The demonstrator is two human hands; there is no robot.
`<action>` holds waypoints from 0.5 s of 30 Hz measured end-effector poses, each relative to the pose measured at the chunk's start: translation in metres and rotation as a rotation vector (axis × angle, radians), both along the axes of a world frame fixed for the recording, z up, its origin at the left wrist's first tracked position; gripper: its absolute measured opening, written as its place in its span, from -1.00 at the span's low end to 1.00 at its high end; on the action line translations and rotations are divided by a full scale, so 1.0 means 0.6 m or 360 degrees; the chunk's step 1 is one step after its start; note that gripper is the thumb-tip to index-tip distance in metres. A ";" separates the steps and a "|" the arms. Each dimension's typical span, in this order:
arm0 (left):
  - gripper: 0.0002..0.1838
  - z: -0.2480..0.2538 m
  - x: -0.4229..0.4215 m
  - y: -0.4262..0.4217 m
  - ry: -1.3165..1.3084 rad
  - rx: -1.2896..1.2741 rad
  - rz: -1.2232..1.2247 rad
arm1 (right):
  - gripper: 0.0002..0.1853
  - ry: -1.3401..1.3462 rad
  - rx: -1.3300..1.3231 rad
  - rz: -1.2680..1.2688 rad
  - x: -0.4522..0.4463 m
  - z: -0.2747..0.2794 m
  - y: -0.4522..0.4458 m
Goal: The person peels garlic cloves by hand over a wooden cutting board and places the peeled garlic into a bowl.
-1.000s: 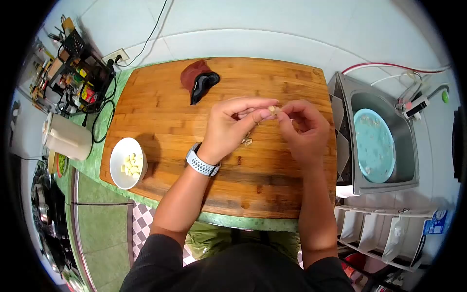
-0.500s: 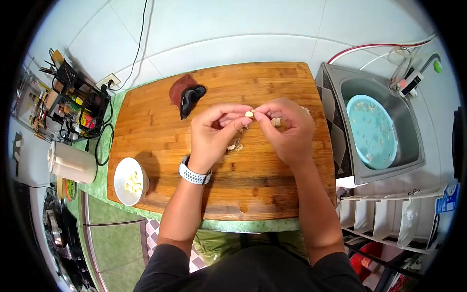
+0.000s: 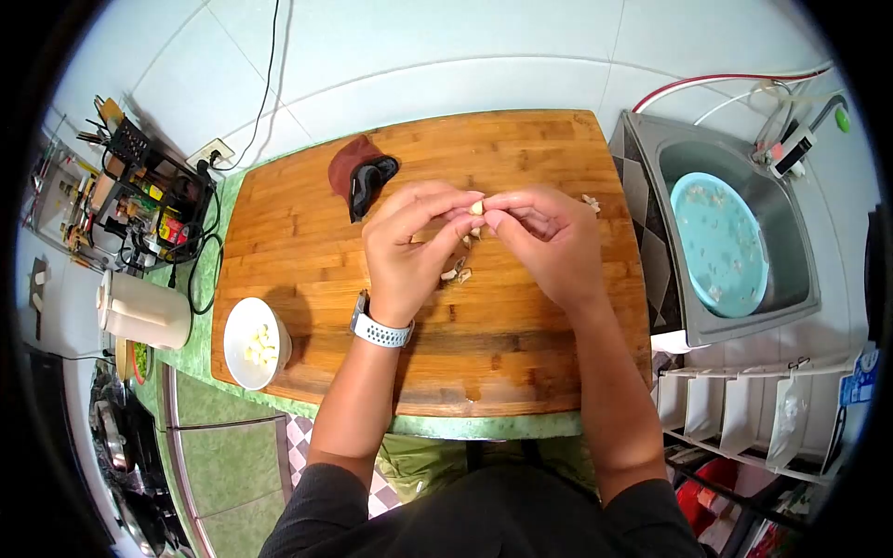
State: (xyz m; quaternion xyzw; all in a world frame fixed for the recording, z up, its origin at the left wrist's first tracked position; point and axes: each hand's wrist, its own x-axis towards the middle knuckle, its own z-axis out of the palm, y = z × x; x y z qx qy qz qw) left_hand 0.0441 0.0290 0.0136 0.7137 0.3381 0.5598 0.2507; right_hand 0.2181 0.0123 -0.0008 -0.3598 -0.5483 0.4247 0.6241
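A small pale garlic clove [image 3: 477,207] is pinched between the fingertips of both hands above the wooden board [image 3: 316,251]. My left hand [image 3: 409,244], with a watch on its wrist, holds it from the left. From the right, the thumb and forefinger of my right hand [image 3: 549,244] press on the same clove. Under and between the hands lie unpeeled cloves and bits of skin [image 3: 456,274]. A white bowl [image 3: 244,367] with several peeled cloves stands at the board's left front corner.
A brown and black cloth item [image 3: 358,172] lies at the board's back. Scraps of skin [image 3: 591,202] are near its right edge. A sink [image 3: 795,270] holds a blue basin [image 3: 721,244] at the right. A pitcher [image 3: 153,314] and a rack of bottles stand left.
The clove looks barer and paler than a second ago, and both hands have moved slightly left with it. The camera view has shifted a little.
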 end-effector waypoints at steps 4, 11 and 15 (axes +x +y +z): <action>-0.78 -0.001 -0.001 0.004 0.0235 0.0258 0.0113 | -0.90 0.0013 -0.0019 -0.0027 -0.002 -0.003 0.000; -0.79 -0.003 -0.001 0.005 0.0288 0.0386 0.0175 | -0.93 -0.0052 0.0014 -0.0026 0.004 0.004 -0.003; -0.79 -0.009 -0.002 0.007 0.0238 0.0359 0.0155 | -0.93 -0.0115 0.0027 -0.0021 0.007 0.010 -0.006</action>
